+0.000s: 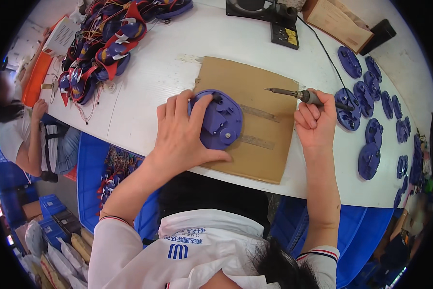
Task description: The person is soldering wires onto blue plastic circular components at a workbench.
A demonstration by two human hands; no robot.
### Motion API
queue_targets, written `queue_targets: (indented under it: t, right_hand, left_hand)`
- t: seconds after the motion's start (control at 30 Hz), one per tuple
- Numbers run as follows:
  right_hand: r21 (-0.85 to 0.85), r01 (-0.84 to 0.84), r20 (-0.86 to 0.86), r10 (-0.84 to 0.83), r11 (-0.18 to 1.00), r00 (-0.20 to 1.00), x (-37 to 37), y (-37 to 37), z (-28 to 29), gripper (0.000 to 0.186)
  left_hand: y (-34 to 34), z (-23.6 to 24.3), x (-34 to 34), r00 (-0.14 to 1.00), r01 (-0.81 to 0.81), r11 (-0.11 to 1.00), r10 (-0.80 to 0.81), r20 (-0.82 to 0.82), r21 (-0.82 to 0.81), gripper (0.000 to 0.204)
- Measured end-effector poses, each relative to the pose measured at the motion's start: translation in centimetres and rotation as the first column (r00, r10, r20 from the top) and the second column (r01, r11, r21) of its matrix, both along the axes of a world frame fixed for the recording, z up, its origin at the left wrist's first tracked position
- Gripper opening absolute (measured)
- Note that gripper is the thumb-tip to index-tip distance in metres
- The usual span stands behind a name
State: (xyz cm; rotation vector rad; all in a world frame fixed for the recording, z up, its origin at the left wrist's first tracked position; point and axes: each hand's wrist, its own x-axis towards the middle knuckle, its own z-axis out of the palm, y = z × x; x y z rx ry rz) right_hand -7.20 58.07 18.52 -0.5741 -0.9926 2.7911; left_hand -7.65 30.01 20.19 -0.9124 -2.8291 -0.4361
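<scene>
In a workshop, one white table (pixel 154 72) curving across the view, with two other people at the edges, one at the left (pixel 38 139), one blurred at the lower right (pixel 409 221). On the table's left, one heap of purple-and-red assemblies (pixel 115 52) trailing thin wires; at the far side, one black stand (pixel 285 37) and one brown carton (pixel 337 24). Spread along the right, roughly fifteen spare shells (pixel 364 98), hard to count fairly where crowded and bent near the rim. Below the table edge, one blue bin (pixel 88 178) at the left with more wired pieces inside, and more blue at the lower right. Near the middle, one sheet of cardboard (pixel 245 82) bearing two narrow strips (pixel 258 111). Over its left part, one purple shell (pixel 221 120), inner side up, showing one small round metal piece. Held there by the left hand (pixel 178 139), with fingers arched over the upper-left rim, thumb stretched along the lower edge, and shell between. In the right hand (pixel 315 120), one soldering iron (pixel 288 92), with fingers curled closely around the handle, tip pointing left toward the purple shell but well apart from it.
</scene>
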Motion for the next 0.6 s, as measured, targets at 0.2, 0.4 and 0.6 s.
queue_targets:
  t: [0.2, 0.4, 0.6]
  right_hand:
    - [-0.010, 0.006, -0.007, -0.006, 1.000, 1.000, 0.1, 0.7, -0.2, 0.019]
    - [-0.026, 0.017, -0.003, -0.017, 1.000, 1.000, 0.2, 1.2, -0.7, 0.017]
    - [-0.005, 0.021, 0.005, -0.021, 1.000, 1.000, 0.0, 3.9, -1.8, 0.018]
  left_hand:
    - [-1.2, 2.6, 0.8, 0.987, 0.014, 0.999, -0.020, 0.158, 0.037, 0.099]
    - [2.2, -1.6, -0.6, 0.985, 0.160, 0.956, -0.172, 0.025, 0.247, 0.094]
    - [6.3, -2.2, 1.7, 0.948, -0.314, 0.879, 0.312, 0.066, 0.358, 0.088]
